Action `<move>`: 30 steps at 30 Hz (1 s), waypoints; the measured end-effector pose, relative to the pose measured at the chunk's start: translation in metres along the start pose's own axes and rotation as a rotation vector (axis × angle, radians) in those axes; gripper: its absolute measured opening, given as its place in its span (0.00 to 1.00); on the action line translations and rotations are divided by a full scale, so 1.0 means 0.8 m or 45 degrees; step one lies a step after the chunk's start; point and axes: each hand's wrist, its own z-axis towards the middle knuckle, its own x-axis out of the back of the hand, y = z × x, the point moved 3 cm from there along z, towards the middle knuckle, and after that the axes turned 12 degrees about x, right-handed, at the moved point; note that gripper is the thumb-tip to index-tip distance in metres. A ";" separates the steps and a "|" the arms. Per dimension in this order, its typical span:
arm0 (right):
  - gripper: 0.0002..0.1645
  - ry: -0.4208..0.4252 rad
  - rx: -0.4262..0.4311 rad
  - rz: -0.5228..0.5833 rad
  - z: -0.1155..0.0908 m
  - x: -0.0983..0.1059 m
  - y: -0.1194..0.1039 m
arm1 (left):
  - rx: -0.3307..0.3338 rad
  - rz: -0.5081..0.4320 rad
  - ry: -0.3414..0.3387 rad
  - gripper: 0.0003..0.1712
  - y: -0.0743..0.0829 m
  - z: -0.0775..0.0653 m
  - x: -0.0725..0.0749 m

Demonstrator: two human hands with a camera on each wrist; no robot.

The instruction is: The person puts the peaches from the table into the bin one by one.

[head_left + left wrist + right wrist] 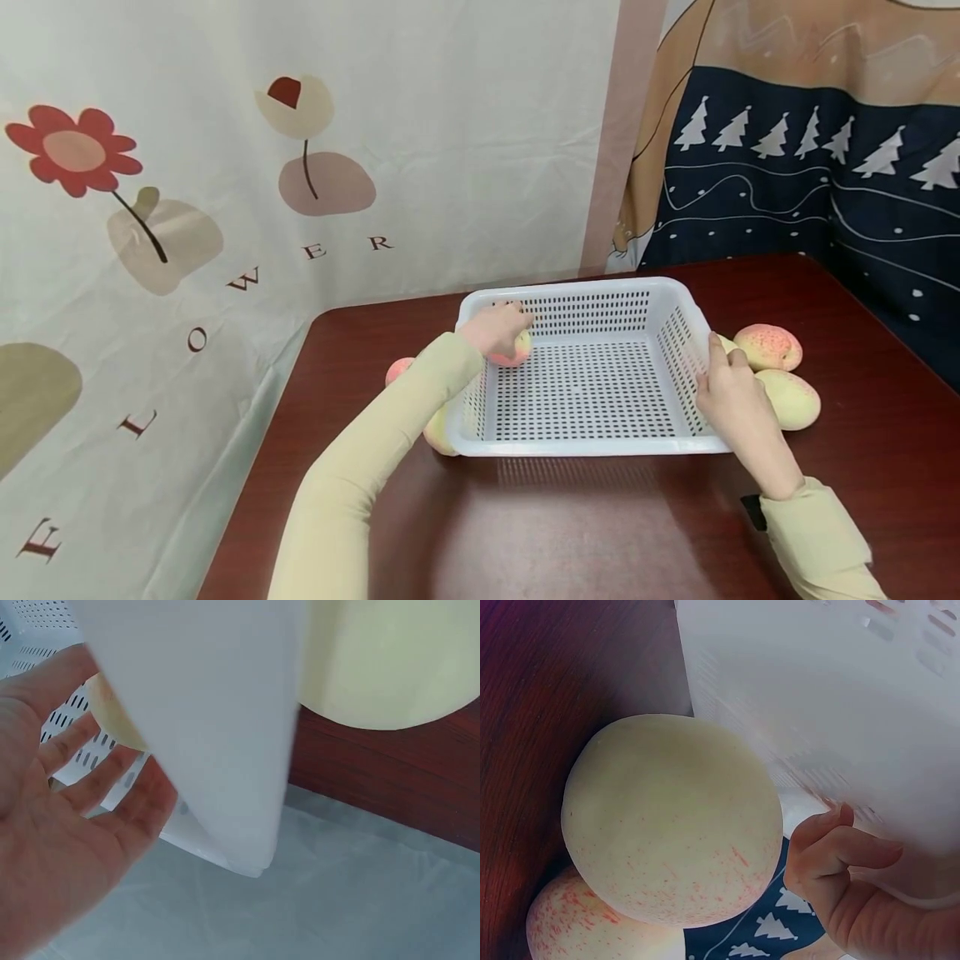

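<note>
A white perforated plastic basket [577,447] sits on the table. My left hand [497,327] reaches over its left rim and holds a peach [513,350] at the inner left side. In the left wrist view the thumb and bent fingers are around this peach [112,716], partly hidden by the basket wall [202,712]. At the right rim, my right hand [731,392] grips the basket, fingers curled at the edge. Close beside that hand in the right wrist view lies a pale yellow peach [671,817], with a red-speckled peach [577,915] behind it.
Outside the basket on the right are a reddish peach [768,347] and a yellow one [789,400]. Two more stand left of it, a pink peach [398,369] and a yellow peach [438,432]. Printed curtains [465,150] hang behind the dark red table [555,533].
</note>
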 end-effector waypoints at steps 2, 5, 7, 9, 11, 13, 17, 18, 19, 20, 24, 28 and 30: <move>0.35 -0.002 0.000 -0.002 0.000 0.001 0.000 | -0.002 -0.018 -0.005 0.26 -0.001 0.001 0.000; 0.35 0.002 0.008 -0.004 0.001 0.001 0.000 | 0.002 -0.021 -0.010 0.26 -0.003 0.002 0.000; 0.35 0.001 0.006 -0.003 0.002 0.002 0.000 | 0.011 -0.021 -0.018 0.25 -0.005 0.001 0.000; 0.35 -0.005 0.000 0.000 0.002 0.002 -0.001 | 0.022 -0.016 -0.029 0.26 -0.007 0.001 0.001; 0.35 -0.012 -0.007 -0.002 0.002 0.002 -0.001 | 0.027 -0.022 -0.039 0.27 -0.007 0.001 0.001; 0.35 -0.022 -0.014 -0.002 0.001 0.001 -0.001 | 0.028 -0.031 -0.043 0.28 -0.007 0.001 0.001; 0.35 -0.032 -0.018 -0.008 -0.001 0.000 -0.001 | 0.021 -0.059 -0.027 0.27 -0.006 0.000 0.005; 0.36 -0.033 -0.017 -0.010 -0.001 0.000 -0.001 | 0.021 -0.066 -0.022 0.26 -0.006 -0.001 0.006; 0.35 -0.034 -0.019 -0.011 -0.001 0.000 -0.001 | 0.022 -0.071 -0.019 0.26 -0.006 -0.001 0.007; 0.36 -0.036 -0.019 -0.012 -0.001 0.000 -0.001 | 0.023 -0.074 -0.015 0.25 -0.006 -0.001 0.008; 0.36 -0.036 -0.019 -0.007 -0.002 0.000 -0.001 | 0.028 -0.078 -0.018 0.25 -0.006 -0.002 0.009; 0.36 -0.038 -0.020 -0.005 -0.001 0.000 -0.001 | 0.023 -0.085 -0.023 0.25 -0.006 -0.004 0.010; 0.36 -0.042 -0.019 -0.006 -0.001 0.000 0.000 | 0.021 -0.085 -0.026 0.25 -0.006 -0.005 0.011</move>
